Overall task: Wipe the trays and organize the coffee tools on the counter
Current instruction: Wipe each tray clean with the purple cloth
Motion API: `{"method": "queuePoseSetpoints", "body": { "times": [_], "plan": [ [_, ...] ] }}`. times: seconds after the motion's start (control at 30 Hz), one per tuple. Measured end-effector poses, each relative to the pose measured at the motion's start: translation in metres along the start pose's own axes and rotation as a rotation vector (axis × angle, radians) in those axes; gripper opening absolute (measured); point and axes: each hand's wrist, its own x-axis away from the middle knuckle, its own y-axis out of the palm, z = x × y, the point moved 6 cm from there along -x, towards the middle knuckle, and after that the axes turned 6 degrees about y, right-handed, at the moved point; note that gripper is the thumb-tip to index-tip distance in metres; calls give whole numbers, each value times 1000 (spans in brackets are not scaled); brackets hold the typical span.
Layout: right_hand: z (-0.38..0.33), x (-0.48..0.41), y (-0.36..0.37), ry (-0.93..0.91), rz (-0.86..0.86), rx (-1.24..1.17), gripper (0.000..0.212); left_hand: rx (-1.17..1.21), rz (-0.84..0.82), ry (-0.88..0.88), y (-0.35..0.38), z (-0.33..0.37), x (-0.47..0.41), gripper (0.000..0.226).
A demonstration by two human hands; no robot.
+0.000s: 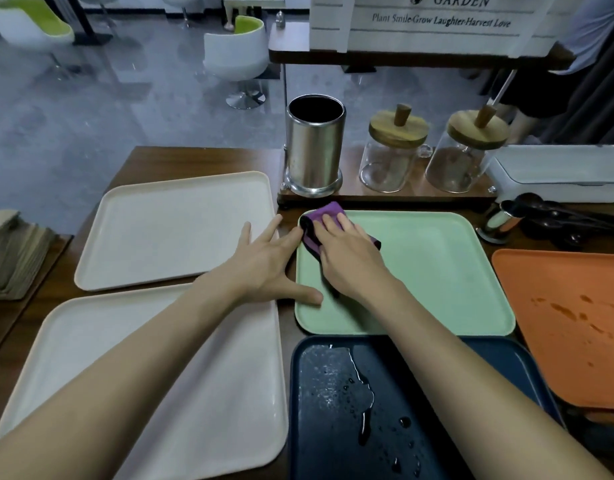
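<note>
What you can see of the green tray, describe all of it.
The green tray is a pale mint rectangle with rounded corners and a low raised rim, matte and plastic-looking. It lies flat on the wooden counter, beyond the dark blue tray and left of the orange tray. The right hand presses a purple cloth onto its far left corner; the left hand rests its thumb on its left rim. No spills show on it.
</note>
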Motion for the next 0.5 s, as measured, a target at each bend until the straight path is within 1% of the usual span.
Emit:
{"method": "queuePoseSetpoints", "body": {
  "times": [0.1,0.2,0.27,0.33,0.4,0.5],
  "plan": [
    [1,2,-2,-22,7,-11,56,29,-58,41,-6,-6,1,135],
    [0,8,-3,-95,-6,-16,55,-4,-34,56,-6,-7,1,138],
    [-3,16,-2,-157,-28,-11,53,-32,6,45,-5,-8,2,141],
    [-4,30,-3,-210,-49,-35,50,-33,17,30,-5,-10,5,138],
    [-3,46,-4,-262,-89,-63,51,-47,4,39,-5,-11,5,133],
    [-3,69,-6,-347,-148,-102,53,-114,-48,41,-5,-11,4,132]
  ]
}}
